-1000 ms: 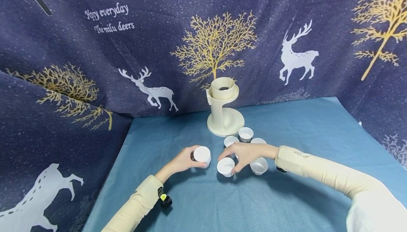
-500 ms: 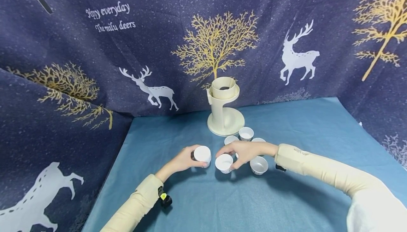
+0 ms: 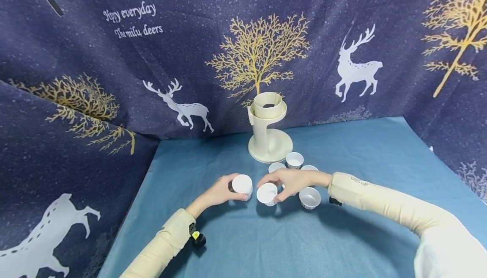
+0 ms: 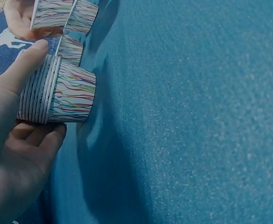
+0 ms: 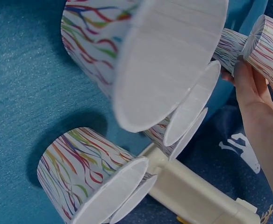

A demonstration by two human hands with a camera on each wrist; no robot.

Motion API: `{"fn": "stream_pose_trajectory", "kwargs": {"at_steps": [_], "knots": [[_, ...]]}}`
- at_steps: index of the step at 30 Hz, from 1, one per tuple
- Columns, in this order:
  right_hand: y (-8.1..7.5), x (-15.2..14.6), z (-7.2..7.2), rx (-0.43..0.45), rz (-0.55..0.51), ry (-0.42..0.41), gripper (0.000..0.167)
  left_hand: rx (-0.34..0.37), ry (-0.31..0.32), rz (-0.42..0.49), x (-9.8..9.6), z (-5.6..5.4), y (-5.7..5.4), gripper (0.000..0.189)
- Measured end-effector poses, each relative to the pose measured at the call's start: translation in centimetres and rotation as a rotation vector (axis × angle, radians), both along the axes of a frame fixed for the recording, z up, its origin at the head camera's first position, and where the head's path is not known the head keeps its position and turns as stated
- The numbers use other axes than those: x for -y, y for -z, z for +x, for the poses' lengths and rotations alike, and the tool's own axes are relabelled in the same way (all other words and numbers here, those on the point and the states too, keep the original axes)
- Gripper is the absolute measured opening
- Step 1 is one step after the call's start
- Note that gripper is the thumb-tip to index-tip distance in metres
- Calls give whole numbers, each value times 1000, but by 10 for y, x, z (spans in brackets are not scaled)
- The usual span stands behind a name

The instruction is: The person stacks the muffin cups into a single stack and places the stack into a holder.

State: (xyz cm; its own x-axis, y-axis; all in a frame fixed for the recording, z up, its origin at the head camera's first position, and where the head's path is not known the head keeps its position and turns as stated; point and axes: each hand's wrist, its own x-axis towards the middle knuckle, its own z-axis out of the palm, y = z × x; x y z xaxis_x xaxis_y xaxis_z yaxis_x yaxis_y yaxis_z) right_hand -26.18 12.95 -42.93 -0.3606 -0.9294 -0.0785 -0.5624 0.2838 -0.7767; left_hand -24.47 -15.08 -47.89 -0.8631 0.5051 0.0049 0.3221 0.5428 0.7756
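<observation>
My left hand grips a nested stack of white paper cups from the side, thumb and fingers on either side. In the left wrist view the layered rims of the stack point toward the palm side, and its outer wall carries colourful wavy lines. Just right of it, my right hand pinches a single paper cup between thumb and fingers, mouth up. The right wrist view shows my right hand with this patterned cup in its fingers. A narrow gap separates cup and stack in the head view.
Several more paper cups stand around my right hand, among them a near cup and a far cup. Behind them rises a cream stand with a round base and ring-shaped top. Blue cloth covers the table; a patterned curtain hangs behind.
My right hand has shifted slightly left and away from me, carrying its cup closer to the stack. The left hand and its stack stay in place.
</observation>
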Motion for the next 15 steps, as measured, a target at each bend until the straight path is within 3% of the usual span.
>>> {"fn": "stream_pose_trajectory", "kwargs": {"at_steps": [15], "knots": [[-4, 6, -3, 65, -87, 9, 52, 1, 35, 23, 3, -3, 3, 59]]}}
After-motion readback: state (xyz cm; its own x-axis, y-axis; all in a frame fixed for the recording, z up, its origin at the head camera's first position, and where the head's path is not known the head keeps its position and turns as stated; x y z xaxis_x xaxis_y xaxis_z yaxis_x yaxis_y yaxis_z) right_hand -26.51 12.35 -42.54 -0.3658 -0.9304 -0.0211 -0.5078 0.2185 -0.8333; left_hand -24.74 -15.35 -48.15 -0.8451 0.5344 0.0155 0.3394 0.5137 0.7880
